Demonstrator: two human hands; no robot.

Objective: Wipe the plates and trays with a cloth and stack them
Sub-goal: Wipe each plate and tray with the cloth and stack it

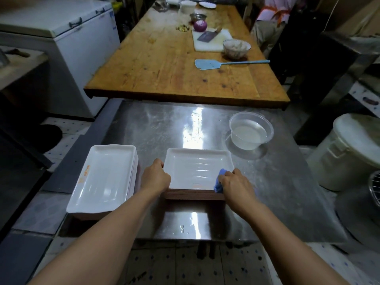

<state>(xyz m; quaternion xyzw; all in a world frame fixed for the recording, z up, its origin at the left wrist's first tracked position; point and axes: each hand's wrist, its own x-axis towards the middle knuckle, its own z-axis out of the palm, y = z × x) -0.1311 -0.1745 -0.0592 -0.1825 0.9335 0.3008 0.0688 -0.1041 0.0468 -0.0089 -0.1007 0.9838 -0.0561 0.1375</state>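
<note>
- The left hand point(155, 177) grips the left rim of the top tray point(197, 171); its fingers curl over the edge, knuckles up, and the thumb is hidden from the camera.
- The right hand point(234, 187) is closed on a blue cloth point(219, 182), bunched between curled fingers and pressed against the tray's near right corner, at the rim.
- Only a little of the cloth shows past the knuckles, above and below the fingers.
- That tray is white, rectangular and shallow, and lies flat on top of a stack point(194, 194) whose brown edges show along the near side.
- The stack stands on the steel table point(267, 202), about mid-table, near the front edge.
- A second pile of white trays point(104, 177) lies to the left, just beside the left forearm, reaching the table's left edge; its top tray carries a small orange print along the left rim.
- A clear tub point(251, 130) holding water stands behind and to the right of the held tray, apart from it.
- A few water drops sit on the steel near the front edge.
- Beyond the steel table is a wooden table point(164, 64) with a blue spatula point(226, 63), a cutting board point(211, 41) with a cleaver point(207, 34) lying on it, a glass bowl point(236, 48) and a red onion point(200, 25).
- A white chest freezer point(67, 38) stands at the left, a white lidded bucket point(349, 153) at the right.
</note>
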